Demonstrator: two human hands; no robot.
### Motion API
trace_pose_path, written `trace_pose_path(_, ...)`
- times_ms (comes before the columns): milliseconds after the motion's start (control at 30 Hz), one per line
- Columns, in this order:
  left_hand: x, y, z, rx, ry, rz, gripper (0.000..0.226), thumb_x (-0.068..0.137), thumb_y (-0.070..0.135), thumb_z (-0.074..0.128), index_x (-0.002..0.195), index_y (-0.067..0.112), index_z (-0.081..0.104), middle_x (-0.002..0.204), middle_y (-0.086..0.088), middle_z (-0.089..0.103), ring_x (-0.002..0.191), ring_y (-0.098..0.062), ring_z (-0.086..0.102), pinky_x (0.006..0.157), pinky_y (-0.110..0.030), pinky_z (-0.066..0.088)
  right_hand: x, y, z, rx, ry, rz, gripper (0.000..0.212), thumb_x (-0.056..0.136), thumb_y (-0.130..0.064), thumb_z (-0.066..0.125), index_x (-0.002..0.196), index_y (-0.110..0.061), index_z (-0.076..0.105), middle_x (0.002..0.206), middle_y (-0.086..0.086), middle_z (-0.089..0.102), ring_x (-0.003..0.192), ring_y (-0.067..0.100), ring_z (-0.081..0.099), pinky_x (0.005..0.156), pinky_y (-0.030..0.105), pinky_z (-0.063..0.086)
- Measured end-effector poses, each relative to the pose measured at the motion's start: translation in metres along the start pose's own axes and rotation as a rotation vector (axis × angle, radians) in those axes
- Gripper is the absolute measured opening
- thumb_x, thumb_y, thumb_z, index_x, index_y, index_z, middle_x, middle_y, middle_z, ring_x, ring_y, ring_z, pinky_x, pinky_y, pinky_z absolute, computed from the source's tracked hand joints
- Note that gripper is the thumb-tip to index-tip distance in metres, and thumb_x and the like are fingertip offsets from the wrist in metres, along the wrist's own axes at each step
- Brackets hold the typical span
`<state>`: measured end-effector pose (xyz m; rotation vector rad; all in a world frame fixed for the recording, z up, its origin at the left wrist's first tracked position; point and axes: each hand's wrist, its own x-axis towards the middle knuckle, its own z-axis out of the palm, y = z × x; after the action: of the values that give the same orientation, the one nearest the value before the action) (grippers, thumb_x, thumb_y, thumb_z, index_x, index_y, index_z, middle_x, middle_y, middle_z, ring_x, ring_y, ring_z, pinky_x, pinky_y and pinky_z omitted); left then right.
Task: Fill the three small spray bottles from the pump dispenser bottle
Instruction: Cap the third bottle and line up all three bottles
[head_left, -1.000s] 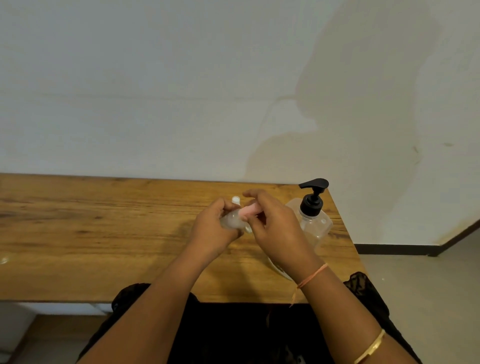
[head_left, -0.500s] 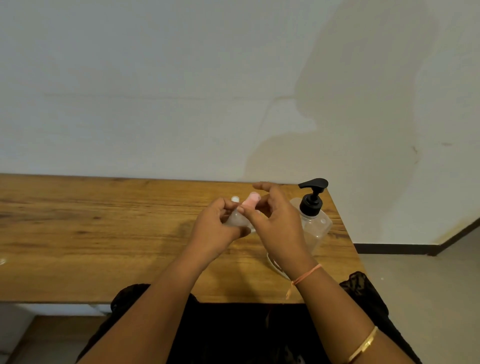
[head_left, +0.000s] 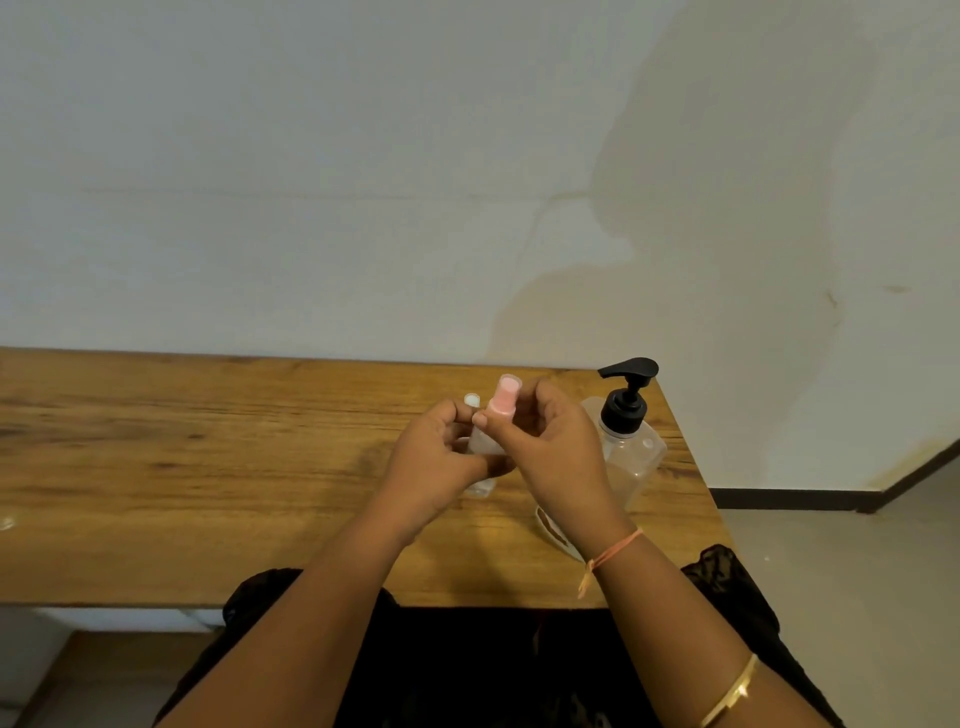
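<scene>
Bottle (head_left: 483, 444), clear cylinder, in left hand (head_left: 431, 457); right hand (head_left: 558, 457) pinching pink cap (head_left: 503, 397).

Spray bottle (head_left: 478, 442) tipped from sideways to upright btwn hands; R hand (head_left: 558, 460) now pinches its pink cap (head_left: 503, 399)

One head-worn wide-angle view, sited at the near edge of the table (head_left: 208, 467), facing forward and down. Close range: left hand (head_left: 434, 460) and right hand (head_left: 558, 452) sit mid-frame; wall (head_left: 311, 156) far.
</scene>
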<state>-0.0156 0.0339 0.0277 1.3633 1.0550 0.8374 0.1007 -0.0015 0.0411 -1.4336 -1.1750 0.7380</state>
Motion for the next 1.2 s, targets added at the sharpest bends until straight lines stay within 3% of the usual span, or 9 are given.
trace_pose_path(133, 0.0, 0.003, -0.002, -0.014, -0.012, -0.014, 0.035, 0.069, 0.006, 0.079, 0.098, 0.015, 0.061, 0.094, 0.0, 0.073, 0.088, -0.013, 0.068, 0.068, -0.024, 0.053, -0.003, -0.001, 0.001, 0.079, -0.097, 0.065, 0.034, 0.081, -0.038, 0.067, 0.109, -0.02, 0.06, 0.099, 0.0, 0.069, 0.095, 0.018, 0.066, 0.083, 0.048, 0.054)
trace_pose_path(233, -0.001, 0.005, -0.003, -0.05, -0.06, -0.025, 0.039, 0.069, 0.003, 0.078, 0.102, 0.013, 0.061, 0.093, -0.001, 0.074, 0.086, -0.013, 0.07, 0.066, -0.023, 0.053, -0.001, -0.004, -0.005, 0.094, -0.12, 0.06, 0.008, 0.088, -0.019, 0.062, 0.096, -0.019, 0.064, 0.099, 0.007, 0.069, 0.097, 0.021, 0.065, 0.087, 0.047, 0.053)
trace_pose_path(500, -0.007, 0.005, 0.002, -0.047, -0.042, -0.064, 0.047, 0.068, 0.004, 0.079, 0.109, 0.011, 0.059, 0.093, -0.001, 0.074, 0.083, -0.011, 0.071, 0.065, -0.024, 0.056, 0.0, -0.004, 0.0, -0.092, 0.013, 0.087, 0.013, 0.082, -0.025, 0.069, 0.093, -0.019, 0.067, 0.087, -0.002, 0.07, 0.085, 0.014, 0.067, 0.078, 0.039, 0.056)
trace_pose_path(600, -0.006, 0.008, -0.004, -0.055, -0.143, -0.13, 0.044, 0.071, 0.006, 0.077, 0.11, 0.014, 0.06, 0.094, -0.001, 0.074, 0.087, -0.016, 0.071, 0.073, -0.037, 0.058, -0.002, -0.007, -0.005, 0.064, -0.091, 0.096, 0.016, 0.086, -0.02, 0.065, 0.102, -0.018, 0.064, 0.098, -0.001, 0.07, 0.096, 0.013, 0.065, 0.084, 0.028, 0.054)
trace_pose_path(767, -0.008, 0.011, -0.005, -0.109, -0.28, -0.151, 0.049, 0.072, 0.001, 0.075, 0.113, 0.022, 0.059, 0.096, 0.0, 0.074, 0.091, -0.013, 0.07, 0.067, -0.03, 0.056, -0.002, -0.012, -0.016, 0.259, -0.314, 0.127, 0.021, 0.093, -0.009, 0.053, 0.111, -0.017, 0.061, 0.105, 0.0, 0.068, 0.102, 0.011, 0.063, 0.087, 0.023, 0.052)
trace_pose_path(933, -0.008, 0.007, 0.004, -0.076, -0.171, -0.109, 0.038, 0.074, 0.005, 0.074, 0.107, 0.02, 0.061, 0.092, 0.0, 0.074, 0.082, -0.012, 0.071, 0.062, -0.026, 0.057, 0.001, -0.007, -0.004, -0.012, -0.131, 0.144, 0.015, 0.093, -0.017, 0.054, 0.102, -0.024, 0.063, 0.1, 0.001, 0.069, 0.096, 0.014, 0.064, 0.087, 0.035, 0.053)
trace_pose_path(1067, -0.007, 0.005, 0.005, -0.05, -0.145, -0.097, 0.032, 0.077, 0.006, 0.072, 0.102, 0.023, 0.061, 0.092, 0.001, 0.075, 0.08, -0.01, 0.071, 0.062, -0.024, 0.057, -0.003, -0.004, 0.008, -0.024, -0.027, 0.138, 0.013, 0.094, -0.018, 0.053, 0.103, -0.024, 0.06, 0.101, -0.001, 0.068, 0.098, 0.013, 0.063, 0.085, 0.028, 0.052)
trace_pose_path(1200, -0.006, 0.009, -0.007, -0.107, -0.23, -0.116, 0.047, 0.068, 0.008, 0.076, 0.112, 0.017, 0.061, 0.096, -0.002, 0.074, 0.089, -0.015, 0.07, 0.072, -0.032, 0.056, -0.002, -0.007, -0.004, 0.245, -0.25, 0.147, 0.018, 0.093, -0.015, 0.053, 0.108, -0.022, 0.06, 0.106, 0.0, 0.067, 0.103, 0.015, 0.062, 0.091, 0.036, 0.05)
